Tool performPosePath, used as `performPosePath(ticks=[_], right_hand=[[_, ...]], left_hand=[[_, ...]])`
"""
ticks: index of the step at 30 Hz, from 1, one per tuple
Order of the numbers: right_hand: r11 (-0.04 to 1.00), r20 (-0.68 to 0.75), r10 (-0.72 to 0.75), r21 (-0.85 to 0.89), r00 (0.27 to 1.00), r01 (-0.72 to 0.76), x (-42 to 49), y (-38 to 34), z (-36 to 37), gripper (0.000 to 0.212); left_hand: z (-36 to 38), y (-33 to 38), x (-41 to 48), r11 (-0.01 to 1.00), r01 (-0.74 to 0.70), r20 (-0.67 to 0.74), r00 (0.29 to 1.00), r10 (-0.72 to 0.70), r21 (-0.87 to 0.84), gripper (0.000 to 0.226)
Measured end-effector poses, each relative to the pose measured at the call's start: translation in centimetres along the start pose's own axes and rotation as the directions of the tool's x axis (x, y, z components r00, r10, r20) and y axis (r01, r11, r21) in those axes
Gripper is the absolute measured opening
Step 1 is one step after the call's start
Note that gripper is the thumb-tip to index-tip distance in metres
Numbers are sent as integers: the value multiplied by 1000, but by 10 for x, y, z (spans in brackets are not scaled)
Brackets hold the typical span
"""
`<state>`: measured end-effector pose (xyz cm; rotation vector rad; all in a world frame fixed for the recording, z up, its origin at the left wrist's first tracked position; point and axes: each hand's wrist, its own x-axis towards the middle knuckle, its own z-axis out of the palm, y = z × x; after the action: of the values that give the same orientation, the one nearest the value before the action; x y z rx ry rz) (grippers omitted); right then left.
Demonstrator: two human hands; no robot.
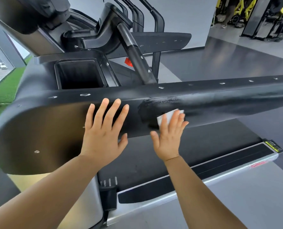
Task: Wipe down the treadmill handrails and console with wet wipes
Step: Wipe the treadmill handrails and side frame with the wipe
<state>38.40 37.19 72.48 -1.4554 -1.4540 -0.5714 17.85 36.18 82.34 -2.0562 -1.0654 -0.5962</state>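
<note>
- Handrail (220,100): black, runs across the view from 9 o'clock to 3 o'clock.
- Left hand (102,138): palm flat on handrail side, fingers straight and spread.
- Right hand (169,138): straight fingers, slightly apart, press wet wipe (165,117) onto handrail; wipe shows at 11 o'clock of the fingers.
- Wet streak (152,106): 10 o'clock of wipe.
- Treadmill belt (154,159): 6 o'clock, under handrail.

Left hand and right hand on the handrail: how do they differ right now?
The left hand lies bare on the handrail; the right hand presses a white wipe against it. The left hand's fingers spread wide; the right hand's sit closer together. Beside the right hand the rail shows a dark wet streak; around the left hand it looks dull. Both lie flat with straight fingers.
</note>
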Motion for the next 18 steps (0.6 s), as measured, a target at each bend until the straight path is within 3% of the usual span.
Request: performPosePath(ticks=[3, 6, 8, 11, 14, 16, 18], right_hand=[[950, -93, 279, 170, 956, -260, 13, 16, -7, 62], [800, -105, 540, 372, 835, -471, 20, -4, -2, 70], [797, -97, 530, 398, 843, -455, 15, -30, 9, 72], [924, -67, 283, 286, 957, -254, -10, -57, 25, 70], [974, -24, 155, 171, 988, -149, -20, -40, 25, 65], [966, -39, 226, 136, 973, -218, -15, -18, 18, 58], [888, -96, 435, 214, 895, -408, -2, 1, 8, 66]], left_hand=[[-1, -2, 0, 1000, 0, 2, 1000, 0, 5, 67], [0, 2, 0, 1000, 10, 14, 1000, -10, 21, 69], [1, 6, 1, 999, 25, 28, 999, -26, 44, 71], [3, 7, 0, 998, 20, 43, 999, -22, 62, 74], [3, 2, -1, 998, -4, 40, 999, 1, 56, 74], [1, 2, -1, 999, -3, 47, 999, 1, 44, 72], [-3, 3, -1, 999, 3, 67, 998, -6, 41, 71]])
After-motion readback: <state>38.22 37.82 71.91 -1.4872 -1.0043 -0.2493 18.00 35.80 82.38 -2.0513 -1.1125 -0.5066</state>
